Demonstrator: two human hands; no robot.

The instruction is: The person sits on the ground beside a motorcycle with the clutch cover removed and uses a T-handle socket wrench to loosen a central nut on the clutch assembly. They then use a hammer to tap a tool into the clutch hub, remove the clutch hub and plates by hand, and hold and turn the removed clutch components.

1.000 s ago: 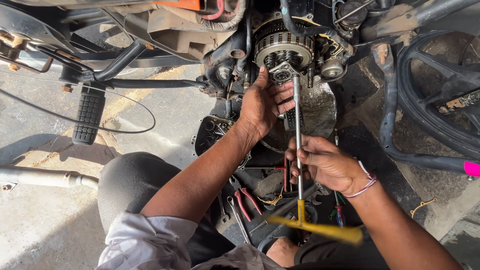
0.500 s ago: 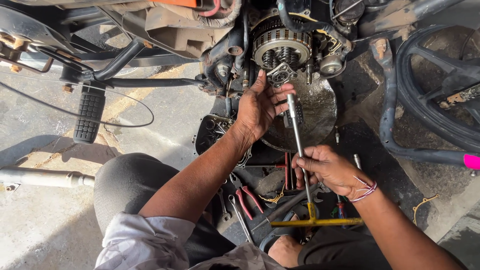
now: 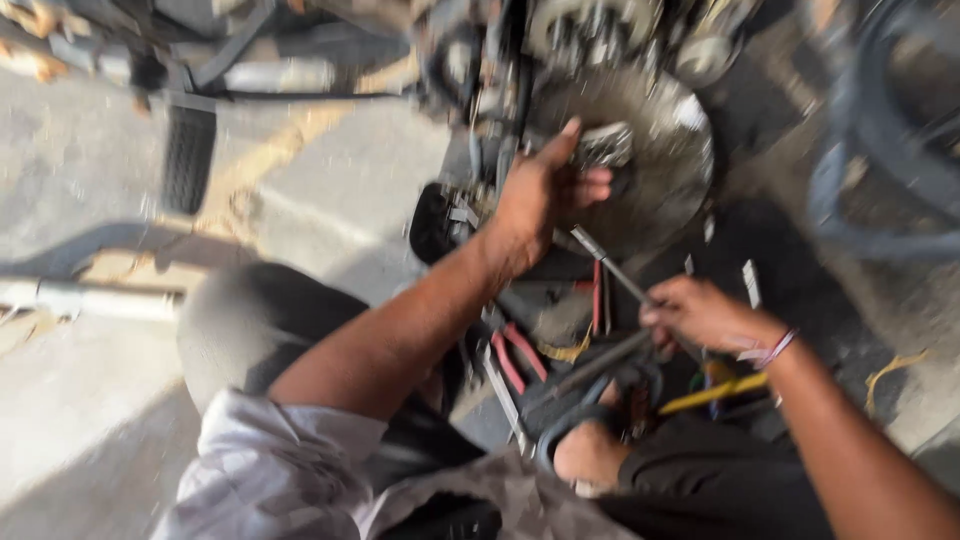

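Since earlier, right hand has tilted the wrench, fingers clamped mid-shaft; stiff, heavy, likely greasy steel. Left hand cups a metal part.

Person seen from above: a pale, whitish shirt with its sleeve pushed up near the elbow, at 7 o'clock in the view, and dark grey trousers over the raised knee. Both forearms bare; the right wrist carries a thin pink-and-white thread bracelet at 4 o'clock. Both hands are bare, without gloves; motion blur softens finer detail.
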